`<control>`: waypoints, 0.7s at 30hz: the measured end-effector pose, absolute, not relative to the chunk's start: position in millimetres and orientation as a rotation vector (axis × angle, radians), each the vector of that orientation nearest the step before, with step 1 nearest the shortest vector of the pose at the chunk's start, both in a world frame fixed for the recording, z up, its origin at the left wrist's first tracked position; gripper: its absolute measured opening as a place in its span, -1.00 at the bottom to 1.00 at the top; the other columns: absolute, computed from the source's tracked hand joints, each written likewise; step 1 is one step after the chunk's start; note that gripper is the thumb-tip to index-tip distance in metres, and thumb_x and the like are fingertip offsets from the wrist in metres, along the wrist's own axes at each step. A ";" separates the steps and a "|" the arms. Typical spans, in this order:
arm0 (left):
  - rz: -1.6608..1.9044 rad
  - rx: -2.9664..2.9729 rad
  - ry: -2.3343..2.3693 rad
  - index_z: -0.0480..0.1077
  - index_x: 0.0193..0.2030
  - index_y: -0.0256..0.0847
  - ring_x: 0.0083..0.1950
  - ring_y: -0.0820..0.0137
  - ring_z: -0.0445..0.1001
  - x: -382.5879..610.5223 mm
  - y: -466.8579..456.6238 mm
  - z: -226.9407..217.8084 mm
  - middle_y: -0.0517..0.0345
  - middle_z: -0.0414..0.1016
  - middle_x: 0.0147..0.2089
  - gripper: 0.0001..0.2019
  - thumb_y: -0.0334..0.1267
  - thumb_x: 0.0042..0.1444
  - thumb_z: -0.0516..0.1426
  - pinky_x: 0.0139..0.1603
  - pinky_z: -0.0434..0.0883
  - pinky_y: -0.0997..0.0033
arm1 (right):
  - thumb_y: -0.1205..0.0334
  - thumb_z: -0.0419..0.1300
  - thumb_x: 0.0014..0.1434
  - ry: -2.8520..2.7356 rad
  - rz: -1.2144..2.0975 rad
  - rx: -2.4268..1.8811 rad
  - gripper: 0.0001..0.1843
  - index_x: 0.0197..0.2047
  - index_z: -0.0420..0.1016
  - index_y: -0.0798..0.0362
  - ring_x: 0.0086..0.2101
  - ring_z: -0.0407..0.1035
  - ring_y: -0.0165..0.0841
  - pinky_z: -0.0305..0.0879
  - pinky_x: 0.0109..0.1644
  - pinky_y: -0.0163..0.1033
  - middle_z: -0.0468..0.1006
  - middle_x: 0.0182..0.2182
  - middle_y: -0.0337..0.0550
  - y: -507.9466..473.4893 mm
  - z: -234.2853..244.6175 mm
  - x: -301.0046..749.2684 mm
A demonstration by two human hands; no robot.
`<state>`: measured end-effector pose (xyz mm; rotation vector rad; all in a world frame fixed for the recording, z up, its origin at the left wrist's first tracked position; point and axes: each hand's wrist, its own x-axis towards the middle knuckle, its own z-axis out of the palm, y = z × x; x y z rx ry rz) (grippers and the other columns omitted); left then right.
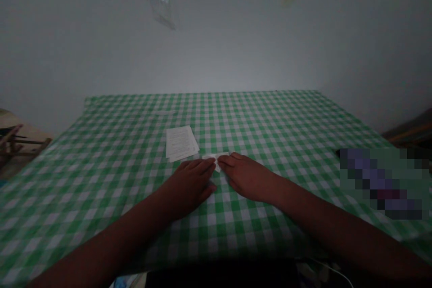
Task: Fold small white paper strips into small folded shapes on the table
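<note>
Both my hands rest on a table with a green and white checked cloth [101,162]. My left hand [192,182] lies palm down, its fingers pressed together on the left end of a small white folded paper [216,158]. My right hand [245,175] lies beside it, fingertips pinched on the same paper from the right. Most of the paper is hidden under the fingers. A small stack of white printed sheets [181,142] lies just beyond my left hand, not touched.
A plain pale wall stands behind the table. A blurred-out dark object [381,180] sits at the table's right edge. Wooden furniture [13,141] shows at far left. Clear plastic [162,0] hangs on the wall above.
</note>
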<state>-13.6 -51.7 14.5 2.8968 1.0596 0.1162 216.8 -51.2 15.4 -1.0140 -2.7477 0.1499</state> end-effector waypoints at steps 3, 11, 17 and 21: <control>0.092 2.910 1.116 0.17 0.35 -0.20 0.32 0.11 0.27 -10.0 -56.4 14.0 -0.05 0.20 0.40 -0.51 -0.10 0.33 0.01 0.29 0.21 -0.04 | 0.41 0.01 0.28 -2.763 0.118 -1.038 -0.52 0.26 0.31 0.29 0.21 0.24 -0.12 0.13 0.35 0.04 0.37 0.21 0.23 -54.1 14.0 214.9; 0.078 2.937 1.200 0.17 0.35 -0.22 0.35 0.02 0.24 -4.2 -64.4 11.5 -0.09 0.18 0.41 -0.49 -0.12 0.30 0.05 0.30 0.12 -0.24 | 0.41 -0.03 0.30 -2.786 0.028 -1.064 -0.51 0.26 0.29 0.37 0.23 0.21 -0.07 0.15 0.34 0.04 0.34 0.22 0.29 -58.9 9.8 211.1; 0.071 2.953 1.183 0.15 0.36 -0.21 0.34 0.05 0.24 -6.9 -61.3 11.7 -0.07 0.18 0.41 -0.49 -0.10 0.32 0.02 0.29 0.12 -0.22 | 0.39 -0.02 0.30 -2.760 0.099 -1.043 -0.51 0.26 0.30 0.33 0.20 0.26 -0.14 0.11 0.36 0.00 0.39 0.20 0.22 -55.0 16.9 215.0; 0.065 2.978 1.174 0.15 0.36 -0.19 0.33 0.08 0.24 -8.9 -58.9 10.3 -0.04 0.15 0.43 -0.49 -0.08 0.33 0.00 0.29 0.10 -0.19 | 0.40 0.02 0.27 -2.790 0.232 -0.971 -0.51 0.25 0.32 0.32 0.21 0.27 -0.17 0.16 0.34 -0.02 0.40 0.20 0.22 -51.7 22.9 220.9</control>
